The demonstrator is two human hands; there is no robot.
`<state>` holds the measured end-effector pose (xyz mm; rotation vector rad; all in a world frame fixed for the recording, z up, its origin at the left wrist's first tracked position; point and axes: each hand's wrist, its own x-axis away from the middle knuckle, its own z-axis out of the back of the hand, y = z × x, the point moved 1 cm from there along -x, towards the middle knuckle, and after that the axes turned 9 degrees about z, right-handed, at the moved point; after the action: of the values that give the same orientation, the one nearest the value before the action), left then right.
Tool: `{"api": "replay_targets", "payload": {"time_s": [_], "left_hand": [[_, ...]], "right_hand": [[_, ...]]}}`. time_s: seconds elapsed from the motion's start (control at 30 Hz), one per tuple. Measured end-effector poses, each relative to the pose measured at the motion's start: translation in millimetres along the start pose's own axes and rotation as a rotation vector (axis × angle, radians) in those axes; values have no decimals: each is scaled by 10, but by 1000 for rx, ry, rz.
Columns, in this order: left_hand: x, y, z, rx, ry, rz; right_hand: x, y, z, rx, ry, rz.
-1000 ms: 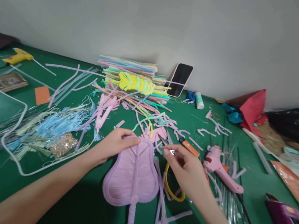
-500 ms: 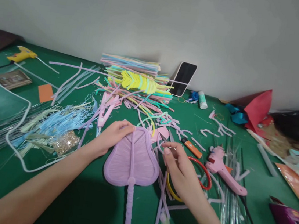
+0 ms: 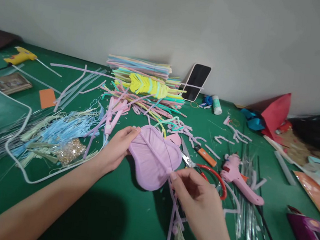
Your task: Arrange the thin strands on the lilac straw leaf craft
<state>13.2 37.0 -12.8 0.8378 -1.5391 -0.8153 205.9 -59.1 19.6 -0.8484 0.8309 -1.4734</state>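
While the right hand [image 3: 196, 198] pinches the stem end of a lilac fan-shaped piece [image 3: 154, 157], its grip narrow on it, the left hand [image 3: 117, 146] closes on the piece's far-left edge, so the piece sits tilted between both hands over the green surface [image 3: 99, 214]. Just beyond the right hand lie red-handled scissors [image 3: 208, 174], an orange lighter [image 3: 205, 156] and a pink glue gun [image 3: 238, 178]. Left of the hands a clear pouch [image 3: 24, 132] holds blue and pale strips with gold bits. Farther back a stack of pastel straws [image 3: 142, 77] rises beside a dark phone [image 3: 196, 82] leaning on the wall. No writing is readable.
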Motion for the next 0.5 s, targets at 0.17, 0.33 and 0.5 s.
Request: {"api": "replay_targets", "payload": {"time_s": [0.17, 0.33, 0.5], "left_hand": [[249, -33, 104, 34, -79, 121], [321, -28, 332, -296, -161, 124], [287, -8, 384, -672, -335, 58]], "right_hand": [[-40, 12, -61, 156, -44, 72], [-35, 44, -104, 267, -145, 233], [46, 98, -95, 424, -185, 335]]}}
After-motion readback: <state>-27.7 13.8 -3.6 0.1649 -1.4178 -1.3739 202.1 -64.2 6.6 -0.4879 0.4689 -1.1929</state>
